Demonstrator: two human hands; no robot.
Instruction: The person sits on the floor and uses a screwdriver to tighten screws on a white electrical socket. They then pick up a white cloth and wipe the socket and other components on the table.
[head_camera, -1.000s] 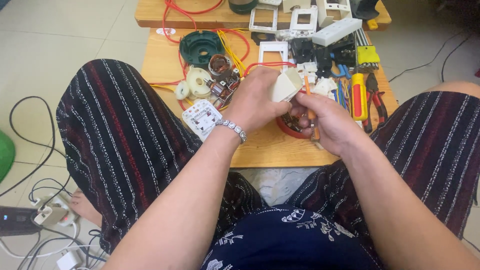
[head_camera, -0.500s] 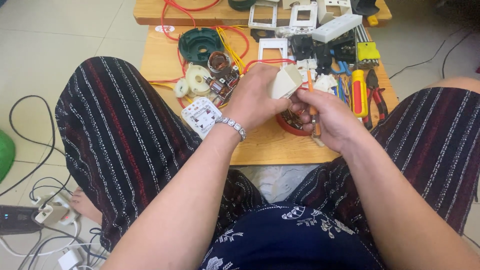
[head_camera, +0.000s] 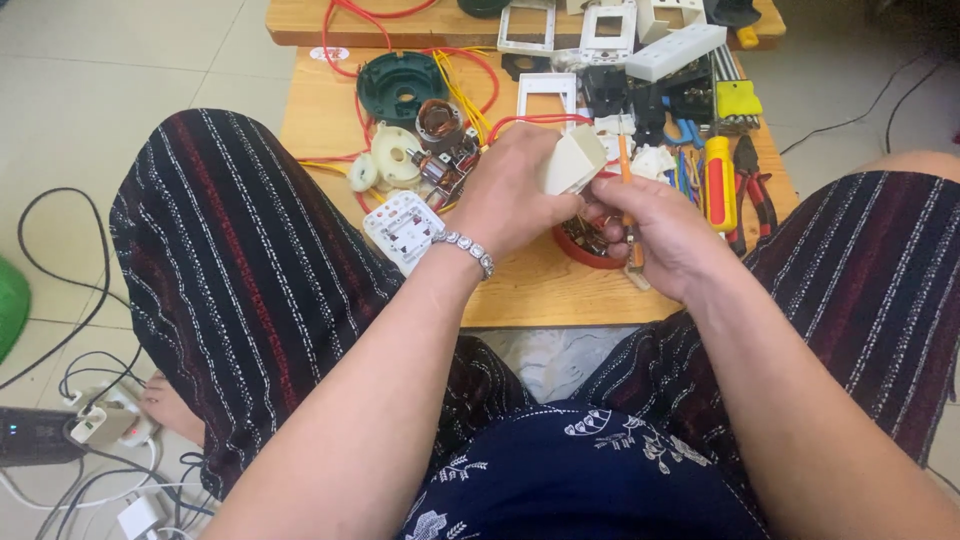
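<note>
Cream plastic, a small boxy housing (head_camera: 573, 160), sits pinched in the left hand (head_camera: 515, 195), whose fingers curl tightly around its lower part and hide that end from view. What lies inside the housing cannot be made out. The right hand (head_camera: 655, 230) is closed around a thin orange-handled screwdriver (head_camera: 629, 205); its fist hides most of the shaft, and the tip is hard to make out. Both hands meet just above a small red bowl (head_camera: 580, 250), mostly covered by them, with dark small parts dimly visible inside. A beaded bracelet (head_camera: 465, 248) circles the left wrist. Just left of that hand lies a white switch plate (head_camera: 402, 228) on the wooden table (head_camera: 520, 290). Right of the hands lie a yellow-and-red screwdriver (head_camera: 719, 185) and red-handled pliers (head_camera: 750, 190). Farther back sits a dark green round part (head_camera: 402, 88), and red wire (head_camera: 345, 30) runs off the top edge.
</note>
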